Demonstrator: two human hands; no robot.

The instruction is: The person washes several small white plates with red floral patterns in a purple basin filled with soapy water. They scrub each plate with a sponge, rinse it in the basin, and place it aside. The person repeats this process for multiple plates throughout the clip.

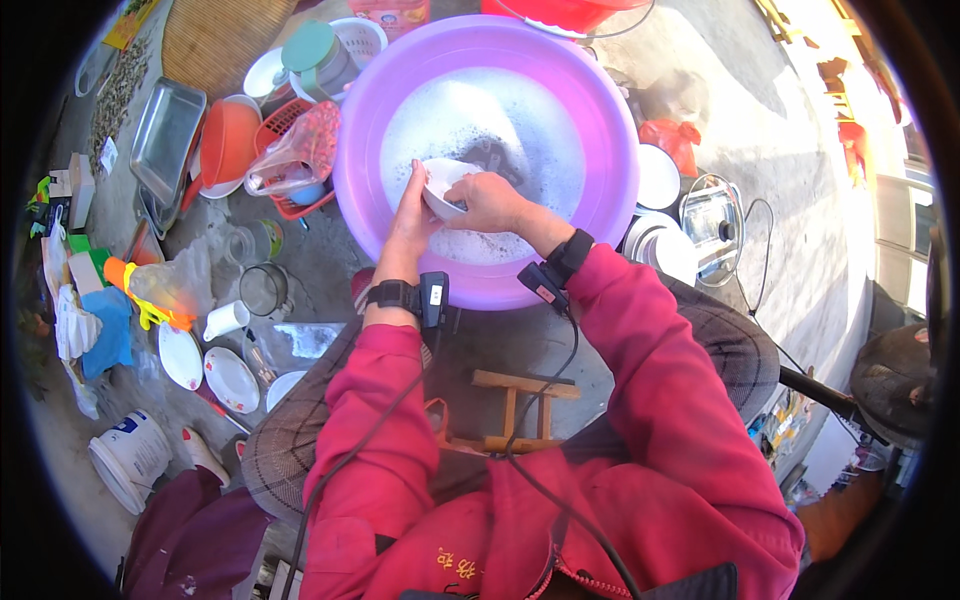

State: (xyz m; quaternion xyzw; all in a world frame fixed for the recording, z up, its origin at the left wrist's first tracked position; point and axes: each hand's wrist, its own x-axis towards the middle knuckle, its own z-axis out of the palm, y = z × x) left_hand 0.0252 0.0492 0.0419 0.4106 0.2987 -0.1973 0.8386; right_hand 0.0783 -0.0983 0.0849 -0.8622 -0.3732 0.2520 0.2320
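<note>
A small white bowl (444, 180) is tilted over a large purple plastic basin (360, 142) of sudsy water (420, 112). My left hand (411, 214) holds the bowl from its left side, thumb up near the rim. On the bowl's right, my right hand (487, 202) reaches in over the rim, its fingertips pressed inside on something dark and small that I cannot make out. A dark object (491, 157) shows in the suds just beyond the bowl. Both wrists wear black straps with cabled devices.
Left of the basin are a red basket (281, 124) with a plastic bag, a metal tray (169, 127), glass jars and oval plates (231, 379). White dishes (667, 247) and a glass lid (709, 229) lie to the right. A red bucket (570, 15) stands behind.
</note>
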